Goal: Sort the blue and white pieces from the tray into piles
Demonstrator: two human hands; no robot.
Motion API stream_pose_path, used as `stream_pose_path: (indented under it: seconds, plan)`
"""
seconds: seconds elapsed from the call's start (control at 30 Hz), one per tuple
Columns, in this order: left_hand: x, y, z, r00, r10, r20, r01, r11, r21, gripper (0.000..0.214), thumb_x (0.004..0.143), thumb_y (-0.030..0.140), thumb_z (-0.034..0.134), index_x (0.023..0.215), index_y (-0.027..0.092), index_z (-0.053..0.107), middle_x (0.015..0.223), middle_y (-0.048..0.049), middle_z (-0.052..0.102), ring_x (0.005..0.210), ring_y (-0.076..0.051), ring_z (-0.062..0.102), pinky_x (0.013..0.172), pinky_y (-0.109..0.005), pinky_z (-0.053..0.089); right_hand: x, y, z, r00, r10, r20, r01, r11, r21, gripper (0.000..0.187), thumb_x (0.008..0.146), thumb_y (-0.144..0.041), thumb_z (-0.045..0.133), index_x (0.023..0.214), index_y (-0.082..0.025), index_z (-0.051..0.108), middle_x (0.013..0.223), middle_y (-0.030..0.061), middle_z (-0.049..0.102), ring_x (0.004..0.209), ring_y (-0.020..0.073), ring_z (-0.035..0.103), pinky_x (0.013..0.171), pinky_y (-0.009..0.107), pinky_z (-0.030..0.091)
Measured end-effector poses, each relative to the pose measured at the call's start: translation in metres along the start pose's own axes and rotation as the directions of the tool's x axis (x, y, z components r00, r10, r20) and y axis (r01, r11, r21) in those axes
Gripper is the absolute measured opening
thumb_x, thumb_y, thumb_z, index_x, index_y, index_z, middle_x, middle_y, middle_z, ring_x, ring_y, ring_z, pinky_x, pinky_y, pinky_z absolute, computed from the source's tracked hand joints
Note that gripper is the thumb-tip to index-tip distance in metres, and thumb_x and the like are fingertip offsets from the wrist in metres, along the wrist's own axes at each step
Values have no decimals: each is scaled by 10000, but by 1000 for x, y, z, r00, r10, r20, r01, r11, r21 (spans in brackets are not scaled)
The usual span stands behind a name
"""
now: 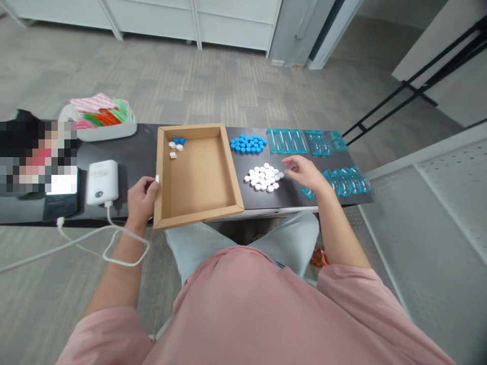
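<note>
A shallow cardboard tray (198, 203) lies on the dark table (137, 152). A few small blue and white hexagon pieces (176, 145) sit in its far left corner. My left hand (141, 199) rests at the tray's left wall, fingers curled around a small white piece. To the right of the tray lie a cluster of white hexagon pieces (264, 177) and, farther back, a cluster of blue hexagon pieces (248, 143). My right hand (306, 172) hovers just right of the white cluster, fingers loosely spread, holding nothing that I can see.
Clear teal curved and straight track pieces (304, 141) fill the table's right end, more (348, 181) near my right wrist. A white power bank (101, 181) with a cable and a white bin (106, 129) of red, green and pink pieces sit at the left.
</note>
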State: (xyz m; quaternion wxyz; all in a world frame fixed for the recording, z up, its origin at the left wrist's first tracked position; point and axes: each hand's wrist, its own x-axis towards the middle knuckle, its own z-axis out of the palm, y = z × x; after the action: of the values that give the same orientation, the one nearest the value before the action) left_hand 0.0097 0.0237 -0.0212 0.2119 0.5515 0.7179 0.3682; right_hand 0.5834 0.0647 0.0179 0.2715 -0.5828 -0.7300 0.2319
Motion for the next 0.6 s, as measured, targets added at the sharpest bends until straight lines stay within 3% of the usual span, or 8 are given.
stream_pose_path:
  seconds: [0.13,0.2,0.3,0.37,0.47,0.6]
  plan:
    - [-1,1,1,1000,7,30,-6,1000,-25,236,911,455,598,906,224,650,804,-17,662,780,-199,580,752,-305,448,30,-56,28,978,-201,48,198,979,57,268,1008,-350,757,1235,-240,847,1168,99,854,931,238,783,880,390,660]
    - [0,-2,1,999,24,38,-23,999,-31,252,921,483,589,897,238,640,799,-16,665,770,-204,583,753,-311,457,52,-91,59,941,-307,141,295,950,100,235,1038,-343,740,1218,-243,853,1150,88,849,927,228,775,887,375,647]
    - [0,-6,2,997,55,51,-53,998,-34,292,936,523,575,914,242,651,806,-18,680,765,-205,592,758,-317,464,95,-142,122,861,-407,306,385,913,132,205,1043,-278,734,1198,-231,859,1169,85,840,966,223,786,943,364,633]
    - [0,-8,2,996,66,65,-63,997,-37,314,943,545,569,930,244,660,826,-26,698,779,-211,609,765,-324,467,126,-174,167,839,-372,397,380,923,63,183,1034,-257,754,1178,-218,859,1179,94,839,1027,247,797,996,376,624]
    - [0,-8,2,995,64,82,-61,997,-43,323,948,563,570,929,253,659,854,-38,721,803,-225,635,777,-337,477,168,-215,226,872,-233,429,317,939,-135,216,1033,-229,737,1218,-195,841,1298,142,828,1211,331,782,1085,439,616]
    - [1,-8,2,993,92,78,-88,994,-58,321,958,559,574,935,253,667,872,-45,741,810,-228,654,793,-347,489,192,-250,271,891,-200,407,303,930,-206,291,1071,-204,692,1350,-178,769,1534,206,755,1358,384,736,1101,521,640]
